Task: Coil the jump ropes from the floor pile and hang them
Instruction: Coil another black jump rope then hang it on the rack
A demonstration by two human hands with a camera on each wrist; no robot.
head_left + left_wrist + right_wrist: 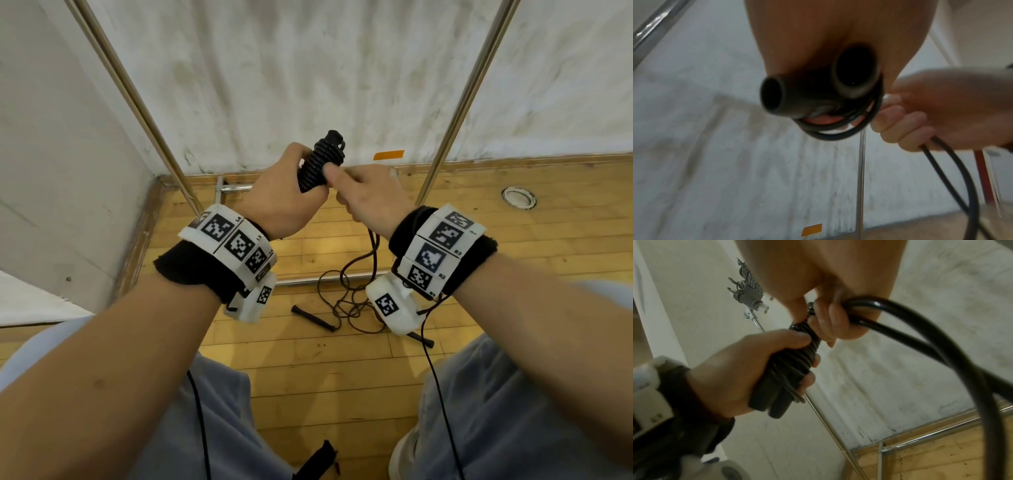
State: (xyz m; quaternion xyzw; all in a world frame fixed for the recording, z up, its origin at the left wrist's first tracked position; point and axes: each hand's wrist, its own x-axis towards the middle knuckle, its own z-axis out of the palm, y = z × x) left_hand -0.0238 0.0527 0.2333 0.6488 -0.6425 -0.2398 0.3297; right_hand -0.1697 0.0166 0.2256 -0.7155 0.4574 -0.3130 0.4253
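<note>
My left hand (291,192) grips a pair of black jump-rope handles (320,161) held upright, with black cord wound in tight turns round them. In the right wrist view the left hand (756,369) is wrapped round the same wound handles (789,369). My right hand (363,192) pinches the loose black cord (941,345) right beside the bundle; the cord (373,246) hangs from it toward the floor. In the left wrist view the two handle ends (818,87) face the camera, and the right hand (920,113) grips the cord (962,178).
Another rope (346,298) lies tangled on the wooden floor with a black handle (313,318) beside it. A chrome rack's poles (147,113) rise left and right before the white wall. Coiled ropes (748,288) hang high on the rack. Orange tape (388,155) marks the wall.
</note>
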